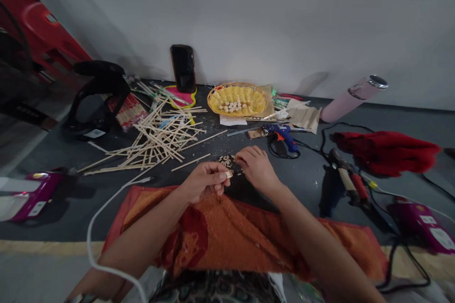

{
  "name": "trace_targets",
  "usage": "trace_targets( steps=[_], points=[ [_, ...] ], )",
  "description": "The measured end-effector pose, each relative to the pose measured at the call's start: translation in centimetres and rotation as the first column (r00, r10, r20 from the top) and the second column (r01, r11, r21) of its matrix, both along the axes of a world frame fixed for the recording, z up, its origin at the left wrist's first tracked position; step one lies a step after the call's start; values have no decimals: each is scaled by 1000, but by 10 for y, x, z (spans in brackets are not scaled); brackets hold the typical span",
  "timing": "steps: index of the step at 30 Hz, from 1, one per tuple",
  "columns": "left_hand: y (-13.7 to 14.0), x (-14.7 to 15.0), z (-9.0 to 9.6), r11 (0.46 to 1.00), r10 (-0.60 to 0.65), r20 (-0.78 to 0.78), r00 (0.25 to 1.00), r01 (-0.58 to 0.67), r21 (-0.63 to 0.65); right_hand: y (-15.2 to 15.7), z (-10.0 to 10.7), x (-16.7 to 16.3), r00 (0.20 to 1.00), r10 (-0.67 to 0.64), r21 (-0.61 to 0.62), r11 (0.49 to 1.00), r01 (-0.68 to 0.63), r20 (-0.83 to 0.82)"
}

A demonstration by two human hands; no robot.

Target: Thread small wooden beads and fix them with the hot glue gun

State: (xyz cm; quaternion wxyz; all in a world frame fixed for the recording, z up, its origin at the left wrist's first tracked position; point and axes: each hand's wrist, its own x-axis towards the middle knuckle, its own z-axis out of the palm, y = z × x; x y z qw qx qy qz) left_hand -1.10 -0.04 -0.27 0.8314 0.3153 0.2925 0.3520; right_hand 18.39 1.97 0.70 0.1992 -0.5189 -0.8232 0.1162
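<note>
My left hand (208, 181) is closed in a pinch, thumb against forefinger, on small pale wooden stick pieces (228, 175). It hovers over the near edge of an orange towel (227, 232). To its right, my right hand (255, 164) reaches down beside a small pile of cut stick pieces (226, 160). Its fingers are curled together, and what lies between the tips is hidden. Beyond both hands stands a yellow woven basket (261, 99), with several small pale clusters (233, 106) inside it.
Long wooden sticks (159, 135) lie heaped at left. A blue glue gun (282, 136), pliers (346, 177), a red cloth (387, 151) and a pink flask (350, 99) are at right. A phone (184, 68) leans on the wall. A white cable (94, 227) crosses near my left arm.
</note>
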Motion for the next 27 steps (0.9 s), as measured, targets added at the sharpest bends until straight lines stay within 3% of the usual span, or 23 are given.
trace_targets(
  steps=[4,7,14,27],
  points=[
    [-1,1,-3,999,-24,-54,998,25,22,-26,11,5,897,5,-59,998,-34,-442],
    [-3,2,-6,998,-54,-78,995,57,38,-42,12,4,823,33,-81,992,-95,-567],
    [-2,2,-8,996,-75,-142,987,81,35,-45,8,-1,809,75,-125,976,-181,-583],
    [-3,4,-9,996,-81,-148,986,86,27,-48,6,1,791,64,-138,973,-185,-609]
  ],
)
